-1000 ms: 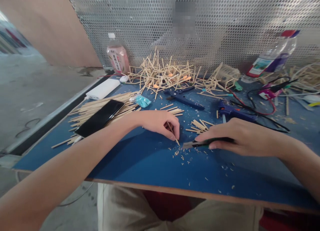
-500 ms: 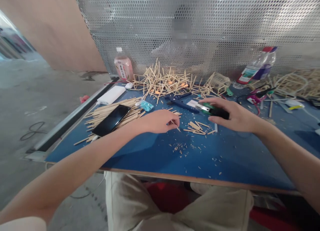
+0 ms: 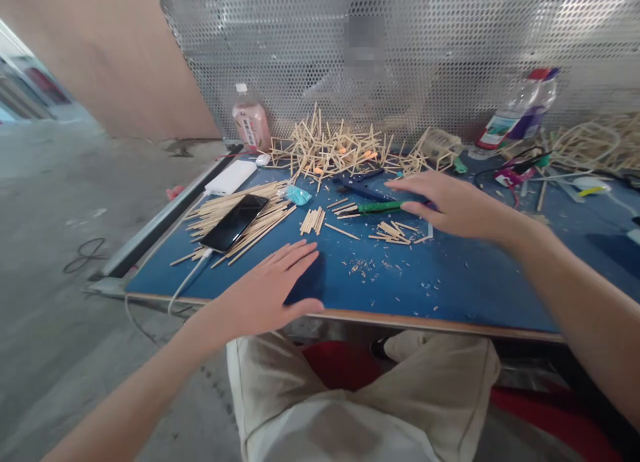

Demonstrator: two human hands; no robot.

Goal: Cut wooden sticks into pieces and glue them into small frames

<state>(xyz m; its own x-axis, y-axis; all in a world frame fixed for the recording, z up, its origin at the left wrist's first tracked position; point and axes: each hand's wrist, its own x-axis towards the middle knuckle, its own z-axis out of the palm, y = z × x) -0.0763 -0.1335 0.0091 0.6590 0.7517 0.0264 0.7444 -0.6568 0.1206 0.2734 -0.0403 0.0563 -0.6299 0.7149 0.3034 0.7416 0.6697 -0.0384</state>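
Observation:
My left hand is open, fingers stretched flat and thumb apart, just above the table near its front edge, holding nothing. A single thin wooden stick lies beyond its fingertips, beside a row of short cut sticks. My right hand has its fingers extended and nothing gripped between them. Under its thumb lies a green-handled cutter, its far end partly hidden by the hand. Dark blue pliers-like tool rests behind the cutter. A small pile of cut stick pieces sits in front of the right hand.
Long sticks lie under a phone on the left, with a blue packet beside them. A heap of sticks, a pink bottle and other bottles stand along the perforated metal panel. Shavings dot the table.
My left hand has let go of a thin stick and drawn back toward the front edge, opening. My right hand has released the cutter, which now lies on the table.

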